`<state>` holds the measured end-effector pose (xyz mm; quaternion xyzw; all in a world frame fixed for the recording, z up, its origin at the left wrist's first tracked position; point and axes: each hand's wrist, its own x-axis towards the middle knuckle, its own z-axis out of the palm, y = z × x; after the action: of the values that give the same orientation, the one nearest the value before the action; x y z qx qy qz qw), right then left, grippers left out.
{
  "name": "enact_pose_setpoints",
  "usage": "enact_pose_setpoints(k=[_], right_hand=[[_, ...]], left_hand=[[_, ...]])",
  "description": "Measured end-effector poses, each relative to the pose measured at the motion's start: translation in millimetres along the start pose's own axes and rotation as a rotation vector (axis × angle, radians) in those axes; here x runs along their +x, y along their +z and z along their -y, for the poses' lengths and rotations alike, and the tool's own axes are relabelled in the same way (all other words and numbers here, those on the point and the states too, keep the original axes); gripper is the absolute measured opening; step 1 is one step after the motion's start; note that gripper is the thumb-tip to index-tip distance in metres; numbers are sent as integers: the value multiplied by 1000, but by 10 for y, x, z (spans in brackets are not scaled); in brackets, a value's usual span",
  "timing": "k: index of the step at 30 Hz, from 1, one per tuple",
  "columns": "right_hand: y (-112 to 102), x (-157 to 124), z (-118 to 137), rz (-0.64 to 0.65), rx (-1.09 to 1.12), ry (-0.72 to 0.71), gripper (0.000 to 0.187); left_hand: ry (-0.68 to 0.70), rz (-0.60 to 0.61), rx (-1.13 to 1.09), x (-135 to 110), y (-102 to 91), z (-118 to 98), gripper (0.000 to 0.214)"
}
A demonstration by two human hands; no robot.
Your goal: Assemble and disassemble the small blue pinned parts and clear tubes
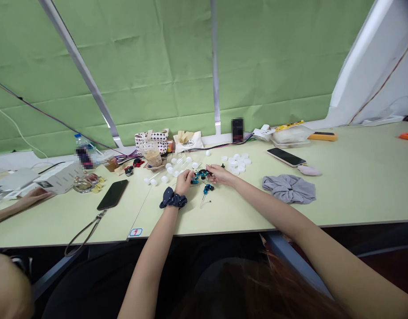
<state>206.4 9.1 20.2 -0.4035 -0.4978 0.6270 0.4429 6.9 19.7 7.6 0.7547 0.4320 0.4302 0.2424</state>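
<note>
A cluster of small blue-and-black pieces with thin wires [201,173] lies between my two hands, in the middle of the table. My left hand [184,181], with a dark dotted scrunchie [172,199] on the wrist, has its fingers closed at the left side of the cluster. From the right, my right hand [220,174] pinches at the same cluster; the exact piece in each is too small to make out. Just in front of them rests a separate blue-and-black piece [208,188] with a thin pale wire. White round caps [237,164] lie beyond my right hand.
Clear tubes with white caps [170,168] and a plastic drink cup [152,155] stand behind my left hand. A phone with a strap [112,195] lies left. At right are another phone [286,157] and a grey scrunchie [289,188]. Another person's hand [39,195] touches a white box [59,178].
</note>
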Motion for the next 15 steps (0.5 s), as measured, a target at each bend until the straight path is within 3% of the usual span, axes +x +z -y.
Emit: enact_pose_setpoints(k=[2, 7, 12, 15], right_hand=[[0, 9, -2, 1, -24, 26, 27], [1, 4, 5, -60, -28, -103, 20], [5, -16, 28, -17, -44, 27, 28], [11, -20, 32, -35, -47, -42, 24]], left_hand=[[6, 11, 6, 4, 3, 8, 36], [19, 13, -2, 3, 1, 13, 36], [19, 10, -15, -3, 4, 14, 36], [29, 11, -18, 0, 7, 17, 36]])
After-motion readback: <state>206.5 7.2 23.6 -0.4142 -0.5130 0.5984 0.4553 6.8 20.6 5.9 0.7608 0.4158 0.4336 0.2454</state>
